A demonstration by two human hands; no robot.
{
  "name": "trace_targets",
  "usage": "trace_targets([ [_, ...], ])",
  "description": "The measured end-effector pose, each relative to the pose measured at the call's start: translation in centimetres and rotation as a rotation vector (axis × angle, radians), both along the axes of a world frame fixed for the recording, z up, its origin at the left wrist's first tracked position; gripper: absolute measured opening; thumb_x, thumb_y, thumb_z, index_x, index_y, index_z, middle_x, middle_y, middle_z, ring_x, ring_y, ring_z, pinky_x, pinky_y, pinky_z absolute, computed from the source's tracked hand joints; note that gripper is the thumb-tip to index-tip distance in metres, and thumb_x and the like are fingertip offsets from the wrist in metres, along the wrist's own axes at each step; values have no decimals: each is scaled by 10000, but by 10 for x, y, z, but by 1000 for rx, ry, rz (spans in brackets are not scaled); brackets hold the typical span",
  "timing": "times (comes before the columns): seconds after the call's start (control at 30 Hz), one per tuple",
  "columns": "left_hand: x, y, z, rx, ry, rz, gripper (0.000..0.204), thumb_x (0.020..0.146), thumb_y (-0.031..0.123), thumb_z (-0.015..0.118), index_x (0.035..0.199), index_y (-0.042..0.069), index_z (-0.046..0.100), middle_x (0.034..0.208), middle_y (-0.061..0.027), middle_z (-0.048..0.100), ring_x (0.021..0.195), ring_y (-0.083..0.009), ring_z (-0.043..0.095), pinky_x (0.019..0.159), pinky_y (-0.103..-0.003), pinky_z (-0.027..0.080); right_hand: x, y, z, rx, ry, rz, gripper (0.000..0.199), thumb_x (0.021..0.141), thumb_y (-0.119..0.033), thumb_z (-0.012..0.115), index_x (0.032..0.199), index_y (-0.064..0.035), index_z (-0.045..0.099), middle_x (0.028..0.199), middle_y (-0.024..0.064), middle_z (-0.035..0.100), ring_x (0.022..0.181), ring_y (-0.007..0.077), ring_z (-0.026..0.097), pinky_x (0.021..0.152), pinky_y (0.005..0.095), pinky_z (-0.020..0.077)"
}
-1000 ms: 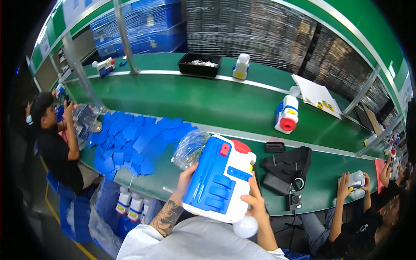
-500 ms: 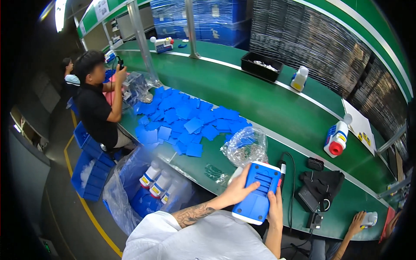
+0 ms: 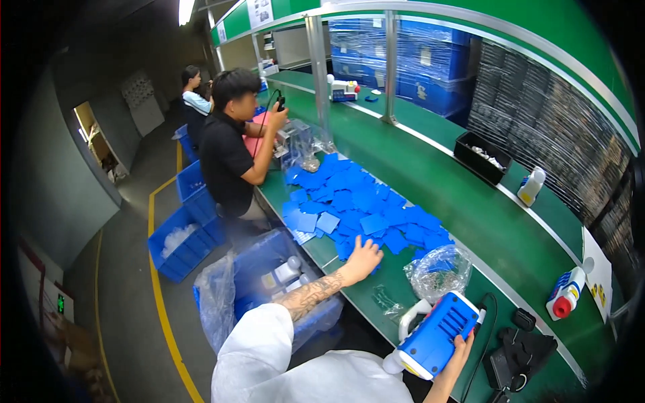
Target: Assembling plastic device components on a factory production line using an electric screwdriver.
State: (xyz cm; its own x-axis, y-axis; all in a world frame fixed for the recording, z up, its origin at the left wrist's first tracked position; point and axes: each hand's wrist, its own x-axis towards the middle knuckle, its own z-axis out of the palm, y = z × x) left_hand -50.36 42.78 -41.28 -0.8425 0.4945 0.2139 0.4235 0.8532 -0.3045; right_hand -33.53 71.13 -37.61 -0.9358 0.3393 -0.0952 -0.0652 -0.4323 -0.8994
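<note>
My right hand [image 3: 458,359] grips a blue-and-white plastic handheld device [image 3: 437,339] by its near right side. Its blue face, with slotted vents and dark round feet, is turned up; a white handle [image 3: 411,317] sticks out on the left. My left hand [image 3: 363,260] is off the device, its fingers partly spread at the near edge of a heap of thin blue square sheets [image 3: 366,205]. Whether the fingertips touch a sheet I cannot tell. Crumpled clear plastic [image 3: 440,272] lies between the heap and the device.
Below the bench on the left, a lined blue bin [image 3: 316,326] holds similar devices. Another device [image 3: 566,293] stands at right, near a black pouch [image 3: 527,356] and cable. A black tray [image 3: 480,158] sits across the bench. A co-worker [image 3: 232,148] is at far left.
My left hand has let go of the device and moved left to the blue sheets. The device, now in my right hand alone, has tilted. The whole view has swung left.
</note>
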Motion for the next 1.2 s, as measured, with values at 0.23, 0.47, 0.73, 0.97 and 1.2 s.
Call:
trace_targets([
  [0.23,32,42,104,1092,-264,-4,225,756,54,611,977,41,570,612,-109,560,550,-161,585,509,-312,453,-3,-1,-5,101,-48,10,586,804,-208,538,1315,-44,303,1181,135,462,1021,228,501,857,343,437],
  [0.47,70,111,124,1344,-863,-424,295,778,28,629,1063,-29,575,735,-126,636,650,-120,619,586,-260,506,-5,-5,9,96,-39,84,564,837,-143,533,1313,-9,261,1167,129,471,1016,186,486,878,308,391],
  [0.73,67,122,142,935,-878,-477,306,765,79,640,1065,29,606,779,-119,617,576,-156,588,545,-284,485,2,-3,7,237,-15,109,490,916,-241,439,1301,11,268,1246,169,431,1126,222,436,941,322,345],
  [0.97,77,120,120,711,-583,-392,612,745,115,651,1307,126,409,1291,-175,365,1175,-298,381,975,-404,316,-10,-3,10,213,-27,62,503,910,-255,458,1292,25,289,1258,184,420,1149,226,417,951,324,335],
  [1.2,66,110,95,1202,-1089,-235,733,748,183,681,1367,147,290,1284,-185,387,1163,-302,413,906,-413,408,-41,10,35,344,-82,270,440,894,-244,494,1252,-20,370,1154,172,480,1040,211,476,890,310,377],
])
